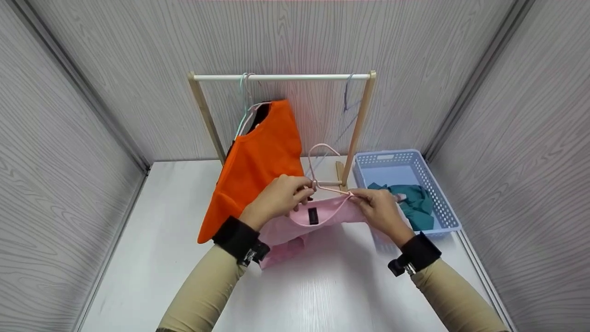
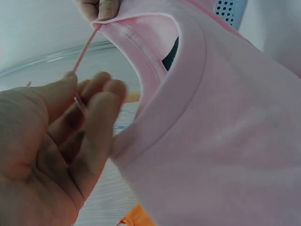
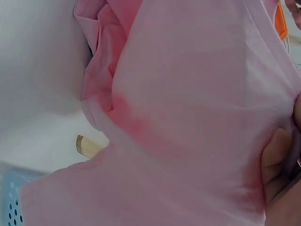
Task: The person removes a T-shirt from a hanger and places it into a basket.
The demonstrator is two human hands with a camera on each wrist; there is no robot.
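Grey panelled walls enclosed a white table (image 1: 322, 286). Between the hands hung a pink shirt (image 1: 295, 228), soft and light, likely to slip unless held at the collar. The left hand (image 1: 276, 198) pinched the pink hanger (image 1: 325, 173); the right hand (image 1: 380, 210) pinched collar and hanger arm. The hanger ran hand to hand, hook up.

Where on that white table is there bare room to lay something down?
The table is bare left of the orange shirt and in front between the sleeves. It is crowded around the pink shirt, rack and basket.
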